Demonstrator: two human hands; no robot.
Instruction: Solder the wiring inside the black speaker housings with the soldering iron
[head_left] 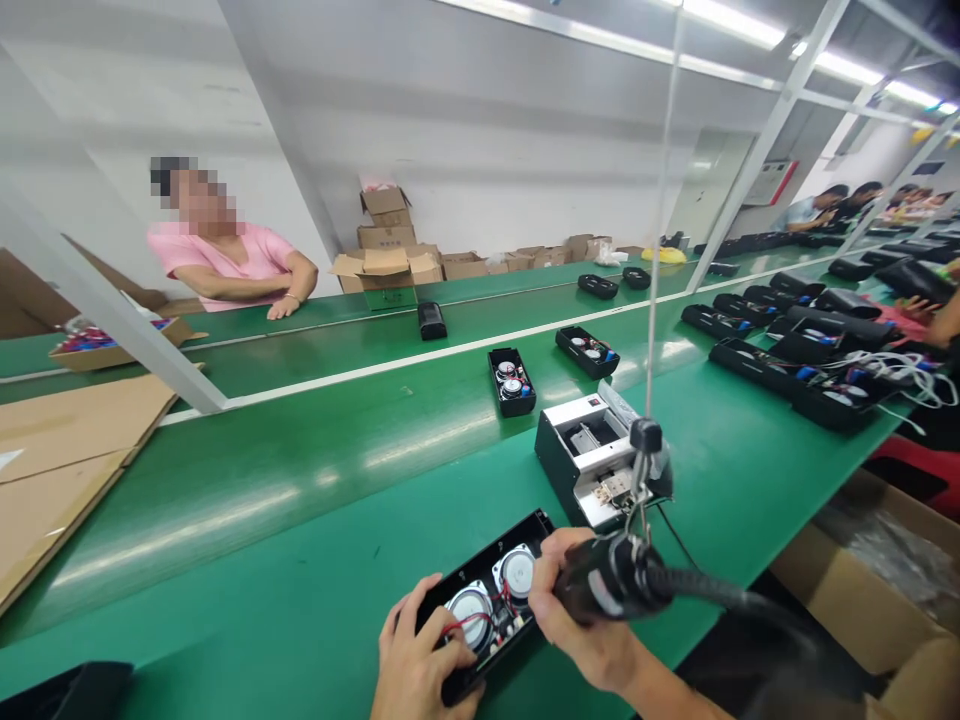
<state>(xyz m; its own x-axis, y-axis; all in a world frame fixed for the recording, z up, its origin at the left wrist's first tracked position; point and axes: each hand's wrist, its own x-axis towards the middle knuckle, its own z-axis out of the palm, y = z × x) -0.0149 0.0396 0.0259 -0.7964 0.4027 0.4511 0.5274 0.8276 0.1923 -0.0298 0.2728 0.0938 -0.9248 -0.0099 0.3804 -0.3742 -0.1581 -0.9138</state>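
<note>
Directly before me an open black speaker housing [495,556] lies at a slant on the green work surface. Two round speaker drivers [471,612] with red and black wires sit inside it. My left hand [429,645] grips the housing at its near left end, fingers curled over the rim. Wrapped around a black electric screwdriver [611,580] is my right hand [577,610], at the housing's right side. The screwdriver hangs from a cord above and trails a thick cable; its tip is hidden by my hand.
A screw feeder [600,450] stands just behind the housing. More speaker housings [511,385] lie on the conveyor belt [300,470] and pile up at right with white cables [900,370]. Cardboard [75,450] lies at left. A person in pink [232,265] leans on the far side.
</note>
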